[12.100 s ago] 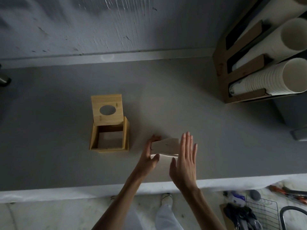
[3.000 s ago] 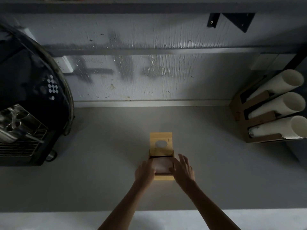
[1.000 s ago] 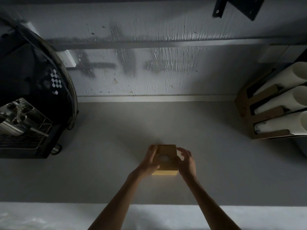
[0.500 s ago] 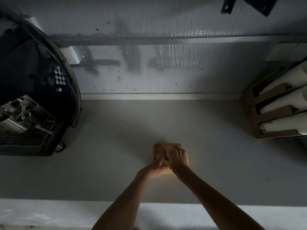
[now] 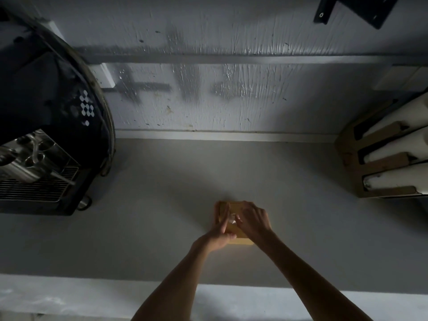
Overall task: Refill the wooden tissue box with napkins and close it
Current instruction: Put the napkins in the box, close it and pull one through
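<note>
Head view: the box (image 5: 234, 230) stood on the counter (image 5: 143, 228), directly in front of the person and well apart from the coffee machine (image 5: 41, 140) on the left and the cup rack (image 5: 384, 158) on the right. Its lid was down. The left hand (image 5: 217, 235) lay against the box's left side, fingers extended along the lid. The right hand (image 5: 253, 220) covered the lid from the right, fingers curled down toward the hole at the centre. A small white napkin (image 5: 232, 219) tip showed between the two sets of fingertips, at the hole. Whether the fingers pinched that tip could not be told. Judgement: the napkin lay straight below the right fingertips, so the right hand was nearer for pulling it up through the hole. The box's long axis could not be told.
</note>
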Available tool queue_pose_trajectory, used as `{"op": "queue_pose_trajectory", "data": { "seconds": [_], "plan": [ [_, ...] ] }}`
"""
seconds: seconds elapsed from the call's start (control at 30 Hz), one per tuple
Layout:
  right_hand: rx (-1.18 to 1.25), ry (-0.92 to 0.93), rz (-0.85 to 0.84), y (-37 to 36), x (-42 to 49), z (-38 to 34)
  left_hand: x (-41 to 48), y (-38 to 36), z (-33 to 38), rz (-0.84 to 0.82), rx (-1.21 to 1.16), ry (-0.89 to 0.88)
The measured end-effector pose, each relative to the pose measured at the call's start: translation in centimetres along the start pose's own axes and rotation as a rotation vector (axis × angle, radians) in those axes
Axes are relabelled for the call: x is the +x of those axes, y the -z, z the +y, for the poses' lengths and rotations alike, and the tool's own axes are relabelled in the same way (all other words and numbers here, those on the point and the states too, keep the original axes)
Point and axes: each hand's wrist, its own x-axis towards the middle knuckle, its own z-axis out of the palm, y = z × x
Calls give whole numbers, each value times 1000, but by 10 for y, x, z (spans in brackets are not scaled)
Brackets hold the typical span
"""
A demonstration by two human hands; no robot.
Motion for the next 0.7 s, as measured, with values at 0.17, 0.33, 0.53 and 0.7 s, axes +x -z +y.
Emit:
{"op": "queue_pose_trajectory", "data": {
  "seconds": [0.17, 0.33, 0.53, 0.7],
  "plan": [
    [9, -40, 99, -7, -7, 18, 1, -2, -3, 20, -48, -60],
    [100, -65, 70, 6, 7, 27, 0, -2, -3, 28, -48, -63],
    [451, -353, 117, 4, -6, 43, 0, 0, -4, 58, -96, -105],
    [534, -421, 134, -17, -31, 43, -7, 6, -6, 241, -123, -230]
  ]
}}
